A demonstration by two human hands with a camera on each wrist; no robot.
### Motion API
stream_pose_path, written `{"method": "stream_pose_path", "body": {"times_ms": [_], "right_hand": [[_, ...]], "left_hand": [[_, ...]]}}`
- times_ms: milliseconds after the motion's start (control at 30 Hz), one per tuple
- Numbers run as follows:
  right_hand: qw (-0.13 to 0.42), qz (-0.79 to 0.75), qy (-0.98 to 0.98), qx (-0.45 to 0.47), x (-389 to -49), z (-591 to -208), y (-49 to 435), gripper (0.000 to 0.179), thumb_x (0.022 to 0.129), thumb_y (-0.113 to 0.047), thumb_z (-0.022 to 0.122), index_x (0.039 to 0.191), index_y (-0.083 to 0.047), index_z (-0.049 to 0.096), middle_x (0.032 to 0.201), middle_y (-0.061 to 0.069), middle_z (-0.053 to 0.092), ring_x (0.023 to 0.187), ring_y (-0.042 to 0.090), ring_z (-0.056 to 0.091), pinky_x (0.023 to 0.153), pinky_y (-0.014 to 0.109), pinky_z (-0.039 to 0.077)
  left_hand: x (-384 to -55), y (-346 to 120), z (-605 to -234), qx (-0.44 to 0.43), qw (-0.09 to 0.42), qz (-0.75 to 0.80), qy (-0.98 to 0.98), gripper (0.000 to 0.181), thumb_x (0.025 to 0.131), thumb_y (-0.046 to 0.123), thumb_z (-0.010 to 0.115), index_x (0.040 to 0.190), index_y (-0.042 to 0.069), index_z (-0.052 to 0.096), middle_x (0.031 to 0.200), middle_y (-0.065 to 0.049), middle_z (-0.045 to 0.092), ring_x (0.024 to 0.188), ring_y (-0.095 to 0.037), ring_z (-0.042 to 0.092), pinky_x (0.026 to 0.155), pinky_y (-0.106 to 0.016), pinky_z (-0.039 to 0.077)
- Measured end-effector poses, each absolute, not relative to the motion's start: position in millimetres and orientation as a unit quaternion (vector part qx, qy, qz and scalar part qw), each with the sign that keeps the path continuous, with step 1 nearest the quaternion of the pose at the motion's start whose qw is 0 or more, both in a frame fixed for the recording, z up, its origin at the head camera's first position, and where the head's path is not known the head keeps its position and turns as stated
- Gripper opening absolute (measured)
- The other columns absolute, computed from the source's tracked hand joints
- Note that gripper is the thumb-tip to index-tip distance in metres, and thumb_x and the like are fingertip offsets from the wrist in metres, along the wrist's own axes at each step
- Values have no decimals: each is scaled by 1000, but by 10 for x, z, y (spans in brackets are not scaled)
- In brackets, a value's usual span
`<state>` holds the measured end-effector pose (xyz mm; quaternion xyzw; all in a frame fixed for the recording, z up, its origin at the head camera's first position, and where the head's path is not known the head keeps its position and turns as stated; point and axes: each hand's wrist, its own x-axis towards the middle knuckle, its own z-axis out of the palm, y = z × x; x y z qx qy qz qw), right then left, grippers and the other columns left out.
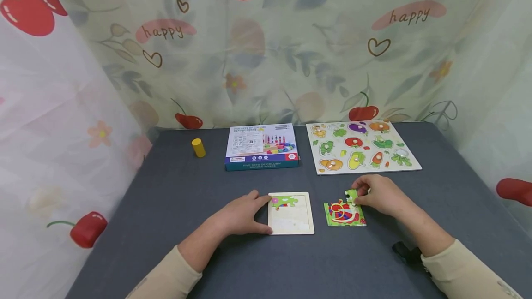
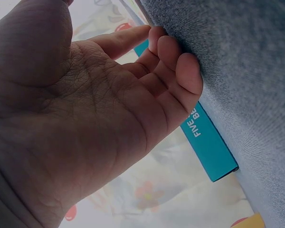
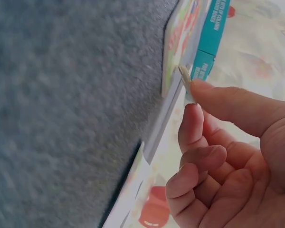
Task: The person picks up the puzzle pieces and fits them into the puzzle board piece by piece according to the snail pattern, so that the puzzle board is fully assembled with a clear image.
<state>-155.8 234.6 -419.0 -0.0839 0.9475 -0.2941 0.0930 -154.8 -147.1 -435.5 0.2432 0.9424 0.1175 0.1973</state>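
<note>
In the head view, my left hand [image 1: 243,215] is at the left edge of a square wooden puzzle tray [image 1: 311,216]. Its forefinger touches near the upper corner and its thumb near the lower one. A green jigsaw piece [image 1: 287,200] lies inside the tray at the top left. My right hand [image 1: 380,193] pinches another green jigsaw piece [image 1: 351,194] between thumb and forefinger, tilted above the table. Just under it lie joined jigsaw pieces [image 1: 344,214] with a red and green picture. The right wrist view shows the pinched piece [image 3: 184,78] edge-on.
Behind the tray lies a flat box [image 1: 262,146] with a teal side. A white vegetable peg board [image 1: 365,147] is at the back right, a yellow cylinder [image 1: 198,147] at the back left. A black object [image 1: 406,253] is under the right wrist.
</note>
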Motion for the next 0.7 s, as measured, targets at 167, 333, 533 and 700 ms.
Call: {"method": "stream_pose_path", "body": {"times_ms": [167,333,533,700], "right_hand": [[94,-302,945,-84,-1556,-4100,2346,29,85,-16,84,106,-2,71,85,2,61,73,19,53,65,36,44],[90,-310,943,-81,-1561,-4035,2312,28,85,-16,84,106,-2,71,84,2,61,72,19,53,62,35,46],[84,-314,942,-82,-1569,-3996,2260,29,85,-18,84,107,-3,71,86,2,63,73,20,54,62,35,47],[81,-317,941,-90,-1572,-3958,2163,27,86,-18,83,106,-4,71,86,2,63,73,19,55,65,35,47]], "left_hand": [[-1547,-1472,-4357,241,199,119,942,93,80,65,78,157,24,45,135,-10,53,113,-24,54,98,-48,50],[-1554,-1472,-4354,241,201,119,942,93,80,65,78,157,24,44,137,-10,52,115,-25,54,99,-49,49],[-1558,-1469,-4350,239,204,118,942,94,80,65,78,157,24,44,140,-11,51,119,-26,54,100,-50,48],[-1555,-1469,-4346,239,205,120,942,93,80,65,78,157,24,44,137,-11,52,115,-25,54,99,-49,49]]}}
